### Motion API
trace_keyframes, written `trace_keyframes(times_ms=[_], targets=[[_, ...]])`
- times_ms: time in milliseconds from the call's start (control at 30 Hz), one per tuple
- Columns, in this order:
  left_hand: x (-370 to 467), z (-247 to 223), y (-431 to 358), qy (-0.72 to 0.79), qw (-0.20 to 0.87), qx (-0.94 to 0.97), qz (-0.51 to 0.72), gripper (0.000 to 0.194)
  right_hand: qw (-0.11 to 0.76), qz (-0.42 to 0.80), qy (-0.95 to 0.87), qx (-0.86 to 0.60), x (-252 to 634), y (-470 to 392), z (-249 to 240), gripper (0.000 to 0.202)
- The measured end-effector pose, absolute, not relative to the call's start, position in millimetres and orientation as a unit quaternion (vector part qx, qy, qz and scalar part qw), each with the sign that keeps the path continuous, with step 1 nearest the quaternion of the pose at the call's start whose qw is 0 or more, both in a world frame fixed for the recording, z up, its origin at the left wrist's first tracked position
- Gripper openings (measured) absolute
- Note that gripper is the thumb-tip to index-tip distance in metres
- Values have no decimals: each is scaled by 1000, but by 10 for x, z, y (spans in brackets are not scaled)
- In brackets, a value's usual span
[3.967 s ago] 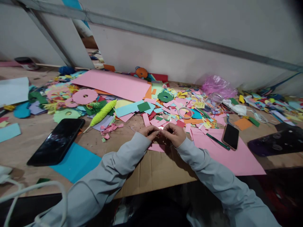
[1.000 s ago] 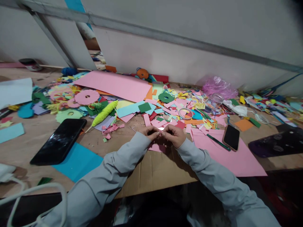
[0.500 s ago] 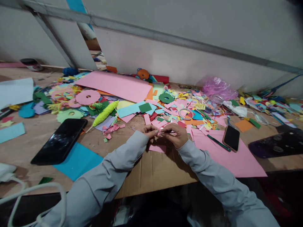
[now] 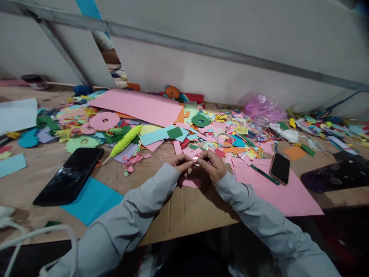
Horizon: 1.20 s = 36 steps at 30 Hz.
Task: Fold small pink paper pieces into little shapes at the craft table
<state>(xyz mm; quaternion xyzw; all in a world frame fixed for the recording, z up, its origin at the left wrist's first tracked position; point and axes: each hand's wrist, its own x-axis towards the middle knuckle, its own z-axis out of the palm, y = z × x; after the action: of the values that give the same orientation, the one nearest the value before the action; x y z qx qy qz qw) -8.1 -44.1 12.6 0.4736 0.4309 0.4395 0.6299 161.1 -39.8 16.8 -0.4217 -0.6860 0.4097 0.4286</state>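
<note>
A small pink paper strip is pinched between the fingertips of both hands, its shape mostly covered by the fingers. My left hand is closed on its left end, thumb against the forefinger. Facing it, my right hand pinches the other end with thumb and forefinger. Just below the hands, a pink paper rectangle lies on a cardboard sheet. Loose pink cuttings lie to the left. A large pink paper sheet extends to the right of my right hand.
Coloured paper scraps cover the table behind the hands, with a tape roll among them. A yellow-green yarn spindle and a large black phone lie left. On the right are a green pen and a smaller phone.
The view has shifted slightly. My fingertips have moved a little on the pink strip, and the right fingers look more upright; both hands keep their pinch.
</note>
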Motion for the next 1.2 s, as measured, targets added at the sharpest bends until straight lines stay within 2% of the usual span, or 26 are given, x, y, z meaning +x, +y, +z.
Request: trace_keyframes(times_ms=[333, 833, 1200], targets=[[-34, 64, -482, 415, 614, 488, 461, 32, 438, 388, -683, -437, 1577, -420, 140, 18], [-56, -74, -407, 443, 514, 598, 427, 30, 424, 326, -728, -429, 1626, -393, 139, 16], [-87, -74, -382, 412, 553, 598, 409, 29, 390, 338, -748, -417, 1622, -402, 116, 19]])
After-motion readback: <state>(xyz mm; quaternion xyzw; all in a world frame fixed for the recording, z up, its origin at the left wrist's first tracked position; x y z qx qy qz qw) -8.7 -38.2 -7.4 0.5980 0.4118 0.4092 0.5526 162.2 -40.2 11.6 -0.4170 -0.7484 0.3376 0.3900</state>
